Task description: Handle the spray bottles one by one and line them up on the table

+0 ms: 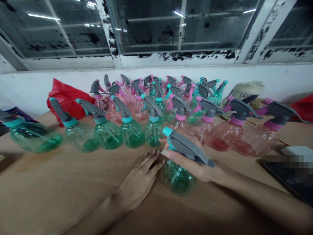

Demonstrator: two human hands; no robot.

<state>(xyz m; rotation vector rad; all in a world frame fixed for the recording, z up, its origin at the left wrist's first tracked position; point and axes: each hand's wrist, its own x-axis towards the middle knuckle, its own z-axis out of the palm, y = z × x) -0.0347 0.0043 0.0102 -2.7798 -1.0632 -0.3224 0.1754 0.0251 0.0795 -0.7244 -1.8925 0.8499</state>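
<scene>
My right hand [188,164] is wrapped round the neck of a green spray bottle [179,182] with a grey and teal trigger head. The bottle stands upright on the brown table, close to me. Lying flat beside it, my left hand [140,176] has its fingers stretched out on the tabletop and holds nothing. Beyond my hands runs a front row of spray bottles: green ones such as this green bottle [132,133] to the left, and pink ones such as this pink bottle [223,135] to the right.
More pink and green spray bottles crowd behind the front row, against the wall. A red plastic bag [66,94] lies at the back left. A whitish tub [248,88] stands at the back right. A dark phone-like device [288,178] rests on the right of the table [80,192].
</scene>
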